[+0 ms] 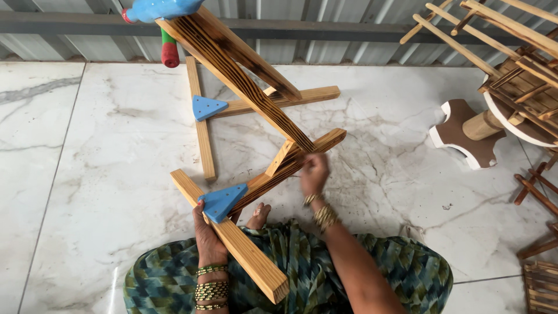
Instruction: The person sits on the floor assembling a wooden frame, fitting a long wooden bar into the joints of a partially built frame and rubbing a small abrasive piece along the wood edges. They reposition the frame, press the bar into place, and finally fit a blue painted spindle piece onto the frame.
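A wooden frame (250,70) of pale and scorched-striped bars stands tilted on the marble floor in front of me. Blue triangular braces sit at its corners, one near me (222,201) and one farther back (206,107). My left hand (206,235) grips the near pale base bar (244,250) just below the near blue brace. My right hand (314,172) is closed on the end of a dark-striped cross bar (290,166), slightly blurred. Both wrists wear bangles. A blue painted piece (160,9) and a red-green peg (170,52) top the frame.
I sit on the white marble floor (93,174) in a green patterned garment (302,261), one foot (257,216) under the frame. A round brown-and-white stool base (465,135) and stacked wooden frames (517,64) lie at right. More wooden slats (537,256) rest at the right edge.
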Demonstrator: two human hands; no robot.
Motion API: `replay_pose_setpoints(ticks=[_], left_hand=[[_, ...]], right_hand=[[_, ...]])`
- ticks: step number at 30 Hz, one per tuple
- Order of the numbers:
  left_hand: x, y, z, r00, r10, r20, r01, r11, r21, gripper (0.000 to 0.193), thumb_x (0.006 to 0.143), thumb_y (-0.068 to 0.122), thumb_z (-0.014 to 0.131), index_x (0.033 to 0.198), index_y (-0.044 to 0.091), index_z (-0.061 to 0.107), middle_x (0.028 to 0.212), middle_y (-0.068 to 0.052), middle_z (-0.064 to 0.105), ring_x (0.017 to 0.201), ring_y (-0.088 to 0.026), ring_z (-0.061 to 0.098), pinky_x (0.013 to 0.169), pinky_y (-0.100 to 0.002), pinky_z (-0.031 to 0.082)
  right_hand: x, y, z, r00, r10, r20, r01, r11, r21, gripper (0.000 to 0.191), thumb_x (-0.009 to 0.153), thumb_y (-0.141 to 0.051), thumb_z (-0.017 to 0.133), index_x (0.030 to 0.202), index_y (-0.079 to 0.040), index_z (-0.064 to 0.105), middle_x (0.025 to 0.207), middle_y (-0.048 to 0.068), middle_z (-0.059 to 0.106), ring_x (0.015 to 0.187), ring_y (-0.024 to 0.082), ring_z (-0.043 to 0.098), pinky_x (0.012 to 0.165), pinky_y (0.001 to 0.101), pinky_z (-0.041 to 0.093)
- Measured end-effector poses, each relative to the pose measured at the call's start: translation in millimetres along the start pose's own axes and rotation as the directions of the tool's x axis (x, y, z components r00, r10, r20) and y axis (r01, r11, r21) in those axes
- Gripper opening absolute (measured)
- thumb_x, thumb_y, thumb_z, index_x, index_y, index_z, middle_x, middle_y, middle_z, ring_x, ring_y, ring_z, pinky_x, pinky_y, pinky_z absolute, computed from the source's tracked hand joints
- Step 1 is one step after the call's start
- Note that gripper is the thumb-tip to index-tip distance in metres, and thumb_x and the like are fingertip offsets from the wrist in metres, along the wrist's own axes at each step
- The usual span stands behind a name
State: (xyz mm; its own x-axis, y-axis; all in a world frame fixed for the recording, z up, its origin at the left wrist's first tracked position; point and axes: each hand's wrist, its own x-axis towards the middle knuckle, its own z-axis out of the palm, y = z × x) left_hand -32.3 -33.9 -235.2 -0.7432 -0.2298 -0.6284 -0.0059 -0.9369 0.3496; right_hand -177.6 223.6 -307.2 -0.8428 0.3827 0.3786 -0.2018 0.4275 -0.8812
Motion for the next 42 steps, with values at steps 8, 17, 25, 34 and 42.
replay_pose_setpoints(ticks=[8,17,25,34,42], left_hand=[[-1,-3,2,1.000,0.021,-0.015,-0.021,1.000,0.004,0.056,0.083,0.046,0.073,0.125,0.012,0.057,0.123,-0.010,0.065,0.112,-0.031,0.065,0.100,-0.056,0.055],[0,-1,0,1.000,-0.001,0.014,0.001,1.000,-0.002,0.058,0.083,0.047,0.074,0.127,0.012,0.056,0.125,-0.010,0.064,0.115,-0.032,0.064,0.101,-0.057,0.055],[-5,-4,6,1.000,0.010,0.029,-0.009,1.000,-0.014,0.060,0.083,0.047,0.073,0.128,0.012,0.053,0.126,-0.012,0.062,0.114,-0.034,0.063,0.100,-0.058,0.054],[0,-5,1,0.999,-0.003,0.034,0.003,1.000,-0.020,0.066,0.082,0.048,0.073,0.130,0.009,0.052,0.128,-0.015,0.062,0.117,-0.036,0.062,0.102,-0.058,0.053],[-8,-4,9,1.000,-0.010,0.023,0.010,0.999,-0.030,0.067,0.081,0.048,0.073,0.132,0.010,0.051,0.130,-0.014,0.060,0.118,-0.035,0.061,0.103,-0.060,0.053]], right_hand=[[6,16,2,0.979,0.098,-0.178,-0.123,0.983,-0.136,0.006,0.091,-0.002,0.071,0.089,-0.007,0.068,0.095,0.008,0.070,0.081,0.018,0.065,0.069,0.0315,0.056],[-89,-77,5,0.955,-0.253,0.158,0.226,0.959,0.169,0.018,0.087,0.011,0.059,0.092,-0.002,0.069,0.091,0.007,0.060,0.081,0.016,0.063,0.070,0.0286,0.054],[28,24,8,0.982,0.067,-0.177,-0.085,0.992,-0.094,0.009,0.085,0.003,0.069,0.090,-0.003,0.072,0.091,0.007,0.058,0.074,0.019,0.058,0.067,0.0347,0.051],[9,-64,33,0.995,0.004,-0.104,0.012,0.989,0.150,0.013,0.089,0.008,0.067,0.099,-0.001,0.070,0.103,0.007,0.062,0.078,0.017,0.067,0.064,0.0287,0.055],[55,-119,22,0.891,-0.454,-0.011,0.454,0.891,-0.025,0.014,0.089,0.009,0.071,0.093,-0.003,0.066,0.102,0.008,0.064,0.090,0.020,0.068,0.074,0.0304,0.059]])
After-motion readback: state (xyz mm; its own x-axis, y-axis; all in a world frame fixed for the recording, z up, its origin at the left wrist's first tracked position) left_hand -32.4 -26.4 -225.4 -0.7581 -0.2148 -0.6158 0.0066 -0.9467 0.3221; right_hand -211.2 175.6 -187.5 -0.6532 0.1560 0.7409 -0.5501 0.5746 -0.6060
